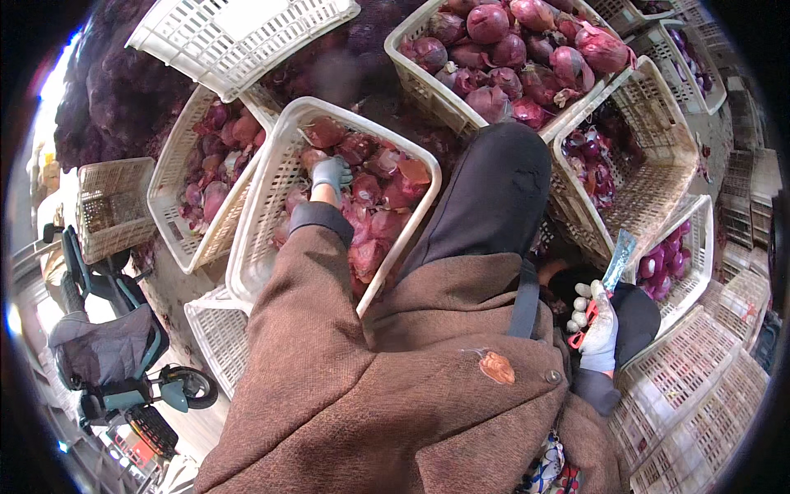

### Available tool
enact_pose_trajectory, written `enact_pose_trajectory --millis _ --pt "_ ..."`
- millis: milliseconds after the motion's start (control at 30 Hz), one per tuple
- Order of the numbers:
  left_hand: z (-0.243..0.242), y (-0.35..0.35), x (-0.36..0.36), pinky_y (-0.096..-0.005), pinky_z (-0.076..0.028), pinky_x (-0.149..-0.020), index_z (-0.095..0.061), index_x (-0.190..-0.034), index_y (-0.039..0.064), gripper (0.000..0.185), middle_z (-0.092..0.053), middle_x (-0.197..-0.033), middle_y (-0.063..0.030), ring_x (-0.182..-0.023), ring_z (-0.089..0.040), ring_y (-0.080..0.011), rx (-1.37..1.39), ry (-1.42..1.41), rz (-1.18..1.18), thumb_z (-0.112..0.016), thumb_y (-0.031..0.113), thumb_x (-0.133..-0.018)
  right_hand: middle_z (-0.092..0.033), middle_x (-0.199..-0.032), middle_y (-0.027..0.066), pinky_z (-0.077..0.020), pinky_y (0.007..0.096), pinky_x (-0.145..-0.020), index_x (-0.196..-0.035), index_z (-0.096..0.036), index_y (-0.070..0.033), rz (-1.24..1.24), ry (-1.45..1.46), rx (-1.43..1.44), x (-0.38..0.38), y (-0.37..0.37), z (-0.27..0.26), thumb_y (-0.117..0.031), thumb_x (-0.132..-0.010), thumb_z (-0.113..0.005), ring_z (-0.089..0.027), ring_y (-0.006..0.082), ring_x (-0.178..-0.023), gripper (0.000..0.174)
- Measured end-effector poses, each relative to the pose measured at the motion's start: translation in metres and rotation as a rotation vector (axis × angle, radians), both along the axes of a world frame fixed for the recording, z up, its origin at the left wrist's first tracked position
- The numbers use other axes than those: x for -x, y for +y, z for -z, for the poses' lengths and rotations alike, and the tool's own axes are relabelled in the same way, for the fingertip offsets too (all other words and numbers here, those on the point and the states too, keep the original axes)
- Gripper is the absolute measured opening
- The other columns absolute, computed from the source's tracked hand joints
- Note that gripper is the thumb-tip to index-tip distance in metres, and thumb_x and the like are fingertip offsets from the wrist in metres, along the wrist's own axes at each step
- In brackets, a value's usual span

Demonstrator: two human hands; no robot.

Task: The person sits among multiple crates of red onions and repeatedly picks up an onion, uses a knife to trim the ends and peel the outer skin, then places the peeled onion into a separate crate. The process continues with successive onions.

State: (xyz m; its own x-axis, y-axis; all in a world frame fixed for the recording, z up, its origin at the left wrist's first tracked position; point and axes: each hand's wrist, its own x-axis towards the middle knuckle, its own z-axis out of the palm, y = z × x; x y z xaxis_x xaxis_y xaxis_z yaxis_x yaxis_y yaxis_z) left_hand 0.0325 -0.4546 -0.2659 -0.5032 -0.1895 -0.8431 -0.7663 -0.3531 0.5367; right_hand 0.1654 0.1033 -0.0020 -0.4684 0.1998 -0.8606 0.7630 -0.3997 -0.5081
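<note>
My left hand, in a pale work glove, reaches into a white plastic crate filled with red onions. It touches an onion near the crate's far left side; its curled fingers partly hide whether it grips that onion. Out to the right, my right hand, also gloved, is closed around the red handle of a knife. The knife's broad, smeared blade points up and away from me. A piece of dry onion skin clings to my brown coat.
A heaped crate of red onions stands ahead. Right of my knee, a tilted crate holds smaller onions, near another crate with peeled purple onions. Crates stack at lower right. A parked electric scooter stands left.
</note>
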Motion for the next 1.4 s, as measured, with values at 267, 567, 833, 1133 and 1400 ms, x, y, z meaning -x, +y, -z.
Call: enact_pose_trajectory --millis 267,567,833,1133,1400 --pt "-0.113 0.027 -0.036 -0.0285 -0.05 -0.056 -0.063 -0.095 -0.001 0.018 -0.062 -0.079 -0.0061 -0.062 -0.058 -0.0151 0.027 0.459 -0.086 -0.052 0.014 -0.093 -0.053 -0.07 -0.0021 -0.038 0.0254 -0.043 -0.104 -0.06 -0.005 -0.103 0.245 0.008 0.035 -0.014 -0.022 -0.039 -0.094 -0.059 -0.043 0.0073 -0.046 0.035" --pt "-0.301 0.082 -0.036 -0.031 -0.049 -0.055 -0.062 -0.095 -0.005 0.024 -0.066 -0.083 -0.0144 -0.063 -0.062 -0.0197 -0.267 0.721 0.261 -0.056 0.017 -0.089 -0.064 -0.11 0.0154 -0.0566 0.0382 -0.076 -0.107 -0.063 0.004 -0.478 0.784 0.181 0.118 -0.076 -0.046 -0.03 -0.093 -0.06 -0.066 0.0268 -0.093 0.037" --pt "-0.4 0.225 0.01 -0.0276 -0.049 -0.054 -0.064 -0.085 -0.005 0.03 -0.067 -0.077 -0.0112 -0.057 -0.06 -0.0165 -0.275 0.794 0.66 -0.064 0.024 -0.088 -0.063 -0.121 0.006 -0.0437 0.0313 -0.1 -0.124 -0.058 0.0 -0.309 0.867 0.48 0.147 -0.092 -0.035 -0.025 -0.096 -0.058 -0.058 0.0172 -0.112 0.038" --pt "-0.33 0.352 0.023 -0.0265 -0.049 -0.088 -0.052 -0.131 0.0 0.047 -0.061 -0.116 -0.0091 -0.099 -0.059 -0.0131 -0.169 1.09 0.406 -0.066 0.017 -0.09 -0.054 -0.131 0.0183 -0.0479 0.0723 -0.08 -0.13 -0.052 -0.011 0.272 0.564 1.06 0.113 -0.038 0.033 -0.033 -0.095 -0.052 -0.056 0.0436 -0.112 0.041" --pt "-0.23 0.374 0.013 -0.0382 -0.044 -0.098 -0.038 -0.14 0.0 0.099 -0.05 -0.136 -0.0198 -0.121 -0.053 -0.0262 0.544 0.802 0.809 -0.088 0.039 -0.064 -0.06 -0.124 0.011 -0.0514 0.0474 -0.094 -0.128 -0.053 -0.01 0.345 0.595 0.781 0.116 -0.036 0.079 -0.032 -0.097 -0.054 -0.06 0.0267 -0.11 0.039"
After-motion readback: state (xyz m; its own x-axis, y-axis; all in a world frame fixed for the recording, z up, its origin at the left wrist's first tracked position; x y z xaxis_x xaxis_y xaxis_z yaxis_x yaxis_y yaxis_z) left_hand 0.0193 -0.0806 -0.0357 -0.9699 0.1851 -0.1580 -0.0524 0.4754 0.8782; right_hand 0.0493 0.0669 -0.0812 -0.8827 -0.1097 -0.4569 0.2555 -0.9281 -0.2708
